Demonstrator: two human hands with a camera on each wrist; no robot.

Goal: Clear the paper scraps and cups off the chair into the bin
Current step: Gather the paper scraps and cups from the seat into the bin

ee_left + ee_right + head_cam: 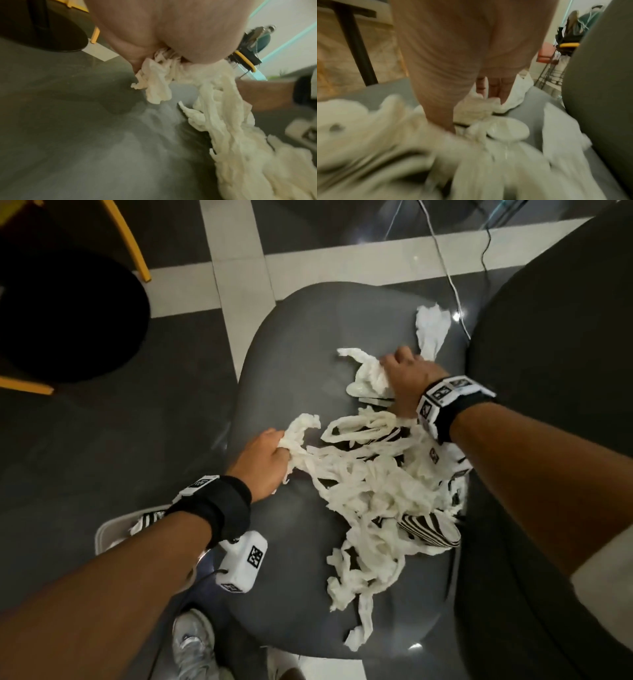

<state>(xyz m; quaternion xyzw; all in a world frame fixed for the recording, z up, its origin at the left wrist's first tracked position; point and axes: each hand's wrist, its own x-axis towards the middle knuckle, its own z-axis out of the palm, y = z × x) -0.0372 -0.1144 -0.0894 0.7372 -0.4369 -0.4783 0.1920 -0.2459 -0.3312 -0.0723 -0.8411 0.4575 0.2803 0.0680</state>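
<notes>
A tangle of white paper strips [370,484] lies across the grey chair seat [291,354]. My left hand [270,457] grips the left end of the strips [223,121] in its curled fingers. My right hand [404,374] is curled over a crumpled paper scrap [368,371] at the far side of the pile, right beside a cup lying on its side [506,130]. A black-and-white striped cup [428,529] lies half buried near the chair's right side. One loose scrap [431,326] sits apart at the back. The bin [102,537] stands low left, under my left forearm, with a striped cup [147,518] in it.
The chair's dark backrest [565,337] rises along the right. A black round table with yellow legs [68,302] stands at the upper left. Cables [445,261] run over the tiled floor behind the chair. My shoe [191,642] is by the seat's front edge.
</notes>
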